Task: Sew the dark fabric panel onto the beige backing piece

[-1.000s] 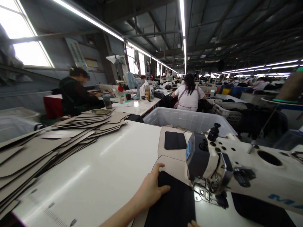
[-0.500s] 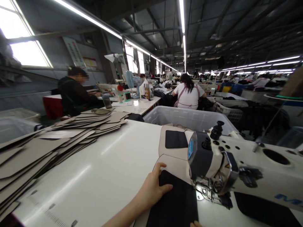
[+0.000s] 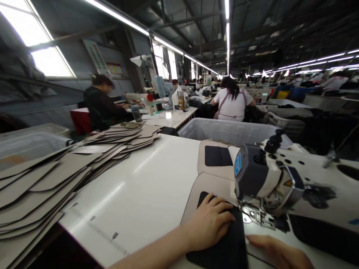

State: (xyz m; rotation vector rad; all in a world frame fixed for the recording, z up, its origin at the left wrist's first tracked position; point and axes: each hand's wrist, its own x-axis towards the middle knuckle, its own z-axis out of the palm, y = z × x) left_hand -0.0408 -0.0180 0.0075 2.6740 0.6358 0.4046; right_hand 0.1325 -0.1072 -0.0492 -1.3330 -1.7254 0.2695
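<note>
My left hand (image 3: 211,222) lies flat on a black fabric panel (image 3: 224,250), its fingers spread and pointing right. That panel rests on a beige fabric piece (image 3: 207,183) on the white table. At the panel's right edge is my right hand (image 3: 276,250), slightly blurred, with its fingers stretched out to the left; any contact with the edge is unclear. Just beyond both hands, the sewing machine's head (image 3: 263,186) has its presser-foot area (image 3: 254,215) lit beside the black panel. Farther back lies another beige piece with a black patch (image 3: 218,155).
Stacked beige panels (image 3: 64,175) cover the table's left side. Behind the table stands a translucent plastic bin (image 3: 224,129). One co-worker (image 3: 232,101) sits beyond it, another person (image 3: 101,104) at the left. A ruler scale (image 3: 108,237) marks the white tabletop (image 3: 157,179).
My left hand has flattened and turned right across the black panel. My right hand has come further into view at the lower right. The whole view has shifted, moving the scene rightward.
</note>
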